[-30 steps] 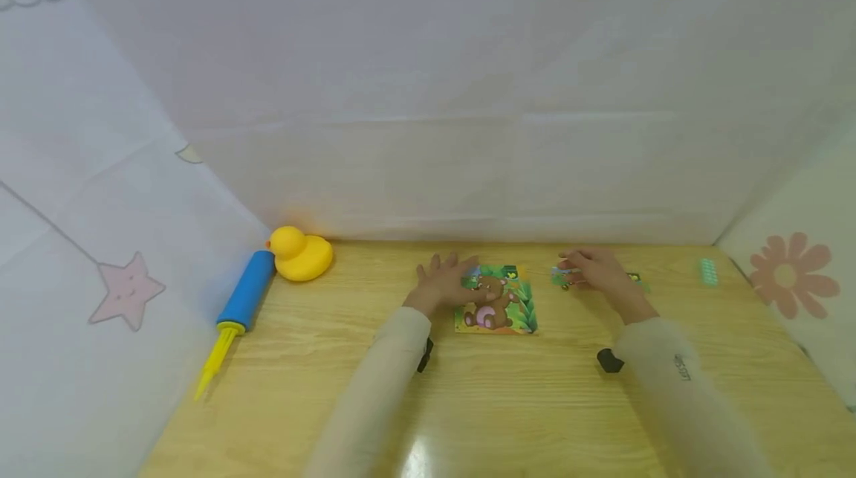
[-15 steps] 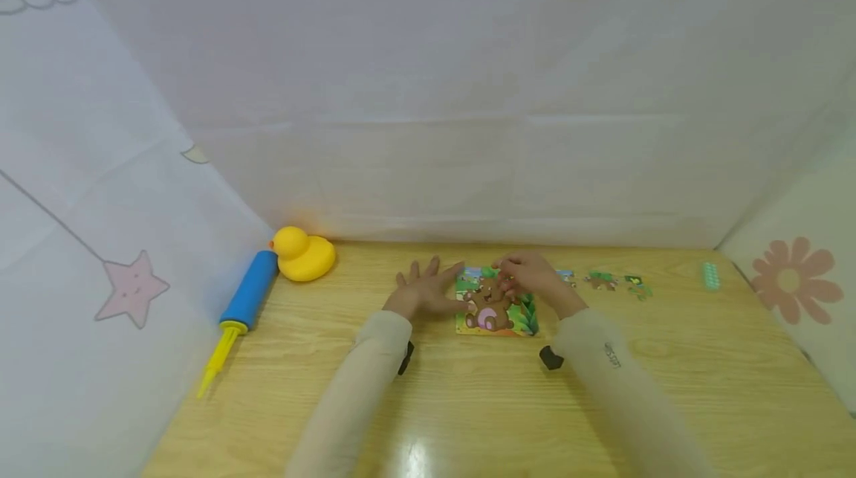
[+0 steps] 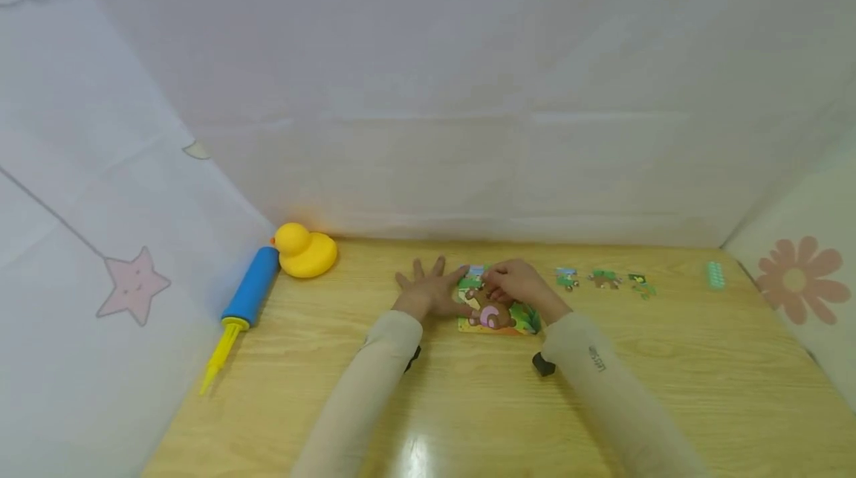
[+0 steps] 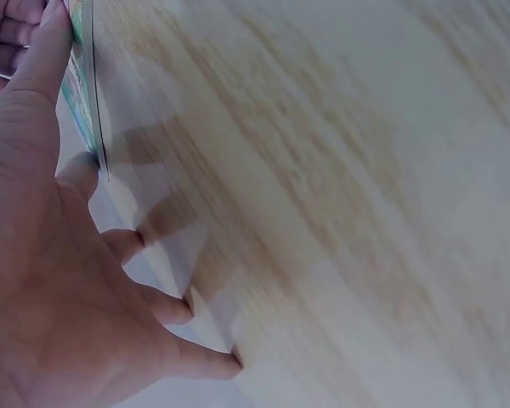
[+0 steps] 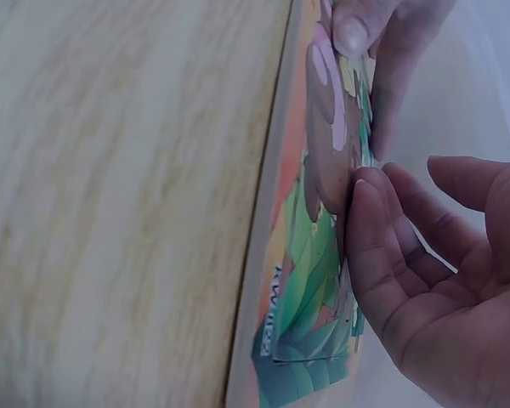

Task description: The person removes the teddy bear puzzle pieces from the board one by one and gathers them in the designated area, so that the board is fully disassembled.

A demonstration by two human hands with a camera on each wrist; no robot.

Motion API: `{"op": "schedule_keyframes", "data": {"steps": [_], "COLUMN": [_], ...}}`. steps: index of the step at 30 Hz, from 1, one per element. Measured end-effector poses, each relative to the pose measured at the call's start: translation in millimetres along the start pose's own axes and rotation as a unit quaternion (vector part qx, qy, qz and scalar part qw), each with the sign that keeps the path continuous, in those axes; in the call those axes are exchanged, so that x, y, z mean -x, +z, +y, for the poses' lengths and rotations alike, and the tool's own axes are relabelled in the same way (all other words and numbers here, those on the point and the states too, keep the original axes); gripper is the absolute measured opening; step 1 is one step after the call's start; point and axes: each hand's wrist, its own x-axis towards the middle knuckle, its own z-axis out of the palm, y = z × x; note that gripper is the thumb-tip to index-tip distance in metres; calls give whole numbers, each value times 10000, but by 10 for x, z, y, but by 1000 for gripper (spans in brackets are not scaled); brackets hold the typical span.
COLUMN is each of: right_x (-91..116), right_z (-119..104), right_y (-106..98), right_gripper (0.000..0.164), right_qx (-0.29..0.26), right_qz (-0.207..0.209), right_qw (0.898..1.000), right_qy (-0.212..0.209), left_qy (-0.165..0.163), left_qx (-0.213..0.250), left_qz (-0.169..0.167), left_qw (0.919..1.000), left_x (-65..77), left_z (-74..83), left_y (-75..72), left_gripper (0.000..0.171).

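Note:
A bear jigsaw puzzle [image 3: 493, 320] lies flat on the wooden table, its upper half partly covered by both hands. My left hand [image 3: 431, 295] has its fingers spread wide at the puzzle's left edge; in the left wrist view several fingertips [image 4: 185, 310] touch the table, with the thumb over the puzzle. My right hand [image 3: 521, 283] is over the bear's head, thumb and fingers pinched together at a puzzle piece that they mostly hide. Seen from the right wrist, those fingertips [image 5: 365, 200] are right at the puzzle's surface, close to the left thumb [image 5: 353, 34].
Right of the puzzle lie several loose puzzle pieces [image 3: 605, 279]. A small pale green object [image 3: 715, 275] sits at the far right. On the left are a yellow rubber duck [image 3: 307, 253] and a blue hand pump [image 3: 252, 285]. A pale cloth wall [image 3: 428, 166] closes off the back.
My right hand has come left from the loose pieces to the puzzle, then slightly further left over the bear's head. My left hand has drawn back from the picture to its left edge.

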Motion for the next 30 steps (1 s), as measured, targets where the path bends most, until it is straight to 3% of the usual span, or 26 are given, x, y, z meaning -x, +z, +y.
{"op": "schedule_keyframes", "data": {"steps": [5,14,30], "right_x": [-18,-1,16], "right_z": [24,-29,-68], "right_y": [10,45,98], "right_gripper": [31,29,26], "right_qx": [162,132,801], "right_qz": [124,358,599], "right_qw": [9997,9991,9949], "right_qy": [-147,166,136], "left_qy": [-53,-90,-89], "left_qx": [-106,-361,-296], "left_qz": [-56,-13,19], "left_qw": [9999,9993,9995], "left_x": [21,-32,-34], "left_z": [24,22,32], "left_y": [-40,-17,2], "left_gripper": [99,99,100]}}
